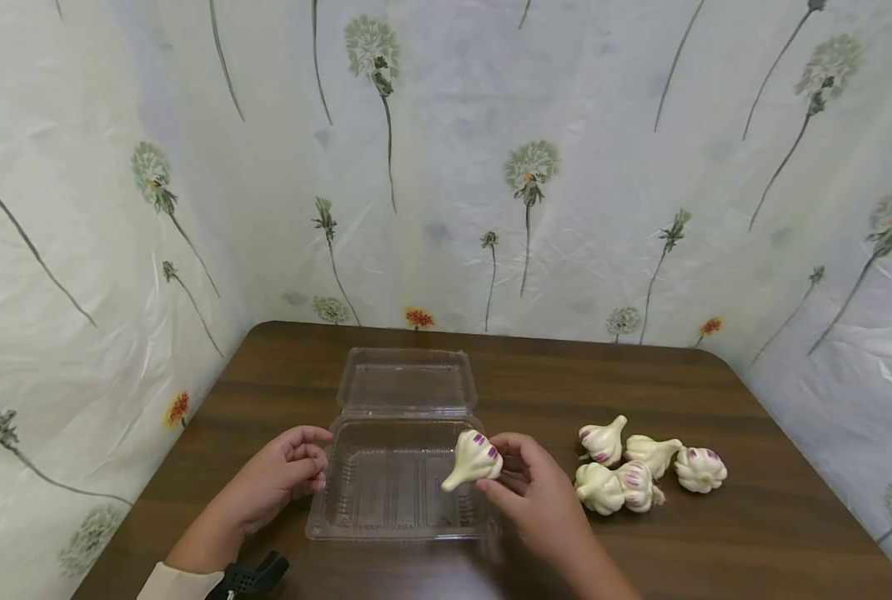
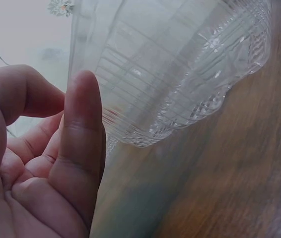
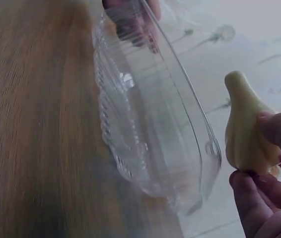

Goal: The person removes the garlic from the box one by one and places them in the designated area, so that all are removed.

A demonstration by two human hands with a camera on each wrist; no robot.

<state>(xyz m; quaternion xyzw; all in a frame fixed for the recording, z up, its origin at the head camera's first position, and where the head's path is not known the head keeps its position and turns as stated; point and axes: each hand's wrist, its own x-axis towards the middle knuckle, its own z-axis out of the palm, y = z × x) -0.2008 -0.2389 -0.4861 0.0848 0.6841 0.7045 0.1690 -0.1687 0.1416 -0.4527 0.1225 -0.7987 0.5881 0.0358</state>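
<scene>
A clear plastic clamshell container (image 1: 397, 533) lies on the table with its lid (image 1: 407, 380) folded back. My right hand (image 1: 539, 492) pinches a garlic bulb (image 1: 474, 458) between thumb and fingertips, above the container's right side. The bulb is cream with purple patches, and its stem points toward the container in the right wrist view. Beside the container's left rim is my left hand (image 1: 284, 479), its fingers loosely bent and nothing in them. The left wrist view shows its fingers (image 2: 83, 104) in front of the clear wall; whether they touch it I cannot tell.
Several more garlic bulbs (image 1: 650, 454) sit in a cluster on the brown wooden table (image 1: 551, 379), right of my right hand. A flower-patterned sheet (image 1: 446, 167) hangs behind the table and along both sides. A black strap (image 1: 247, 575) is around the left wrist.
</scene>
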